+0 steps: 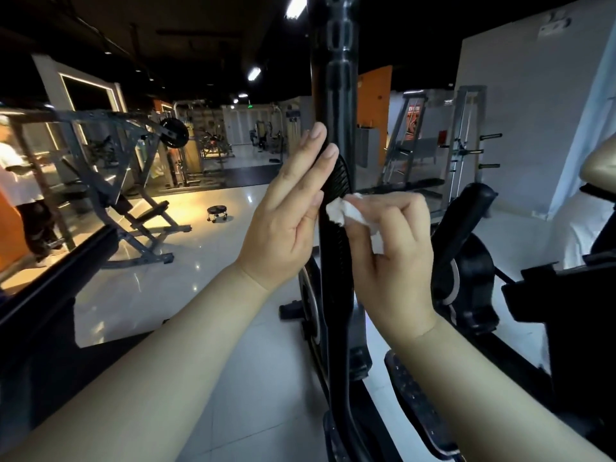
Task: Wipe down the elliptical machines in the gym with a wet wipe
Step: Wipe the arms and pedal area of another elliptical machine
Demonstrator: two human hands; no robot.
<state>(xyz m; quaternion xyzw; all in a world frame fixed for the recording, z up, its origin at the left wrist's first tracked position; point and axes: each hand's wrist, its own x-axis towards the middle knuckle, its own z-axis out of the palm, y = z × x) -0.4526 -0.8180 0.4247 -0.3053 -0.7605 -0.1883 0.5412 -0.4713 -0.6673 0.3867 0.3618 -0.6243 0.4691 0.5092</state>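
Gym floor (213, 271) is noted behind. Elliptical handle (337, 105) runs upright between both hands: wet wipe (346, 213) is pinched against it by the right hand (393, 251); the left hand (286, 221) is laid opposite, fingers (315, 145) straight.

Black elliptical handlebar (336, 105) runs upright through centre frame, ribbed section at hand height. Left hand (286, 211), fingers straight, lies flat against the bar's left side. Right hand (390, 241) pinches a crumpled white wet wipe (346, 211) against the ribbed part. Foot pedal (416, 405) low right. Glossy tiled floor (206, 261); weight bench (133, 211) and small wheeled stool (217, 213) beyond, left.
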